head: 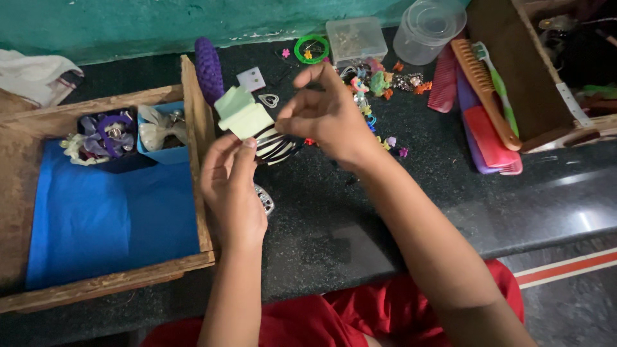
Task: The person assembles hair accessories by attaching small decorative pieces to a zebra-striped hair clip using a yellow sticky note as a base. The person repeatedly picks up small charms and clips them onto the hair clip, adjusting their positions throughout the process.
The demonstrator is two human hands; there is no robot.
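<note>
- Pinching a pale green card (244,115) of black hair clips (279,144), the left hand (231,186) grips it from 6 o'clock.
- Right hand (328,115), at the card's 3 o'clock, closes fingers on the clips.

- Soft, even light fills the scene, moderately bright, with no harsh highlights on the skin.
- A pale sheen of glare lies on the dark counter (565,212), at its right end.
- The arms cast a faint, diffuse shadow on the counter's near middle.
- The small trinkets at the counter's far edge look slightly soft.
- Straight edges bow mildly towards the corners.
</note>
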